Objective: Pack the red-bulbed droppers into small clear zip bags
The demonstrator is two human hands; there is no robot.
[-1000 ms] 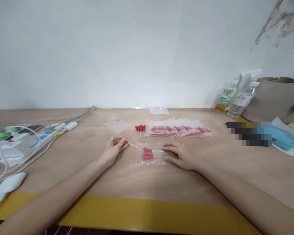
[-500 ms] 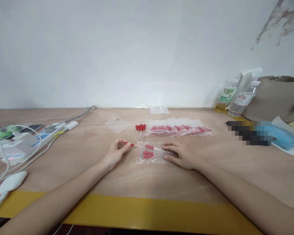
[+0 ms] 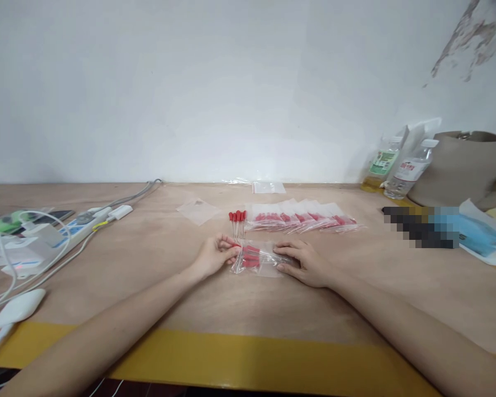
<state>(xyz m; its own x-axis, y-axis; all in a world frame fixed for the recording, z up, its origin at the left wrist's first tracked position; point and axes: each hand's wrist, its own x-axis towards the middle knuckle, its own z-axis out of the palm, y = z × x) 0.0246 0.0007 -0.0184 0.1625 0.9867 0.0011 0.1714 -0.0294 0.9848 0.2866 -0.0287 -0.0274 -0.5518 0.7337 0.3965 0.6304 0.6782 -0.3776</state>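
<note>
Since the earlier frame, the left hand [image 3: 215, 257] has been brought rightward to the mouth of the clear bag [image 3: 268, 268], and the red-headed stick [image 3: 235, 244] held by it has been carried along; the left end of that bag is now wrinkled, while the right hand has been kept in place. The bag is laid flat on the tabletop [image 3: 248, 306] at the centre of the frame, with several red heads seen through its plastic and thin stems pointed right. The left hand is closed in a pinch, with the red head held between thumb and fingers; how far the stem has been slid inside cannot be told. The right hand [image 3: 303, 262] is rested palm down on the right end of the bag, its fingers loosely spread and nothing gripped.

Just above the bag, a small group of loose sticks [image 3: 237, 216] is lined up, red heads toward the top. To their right, filled bags [image 3: 303, 214] are spread in an overlapping row. An unfilled square bag [image 3: 198, 212] is placed left of the loose sticks. A white power strip [image 3: 80, 223] is set at the left of the frame, and two bottles [image 3: 412, 168] are stood, tilted, at the right, beside a beige handbag [image 3: 463, 165].
</note>
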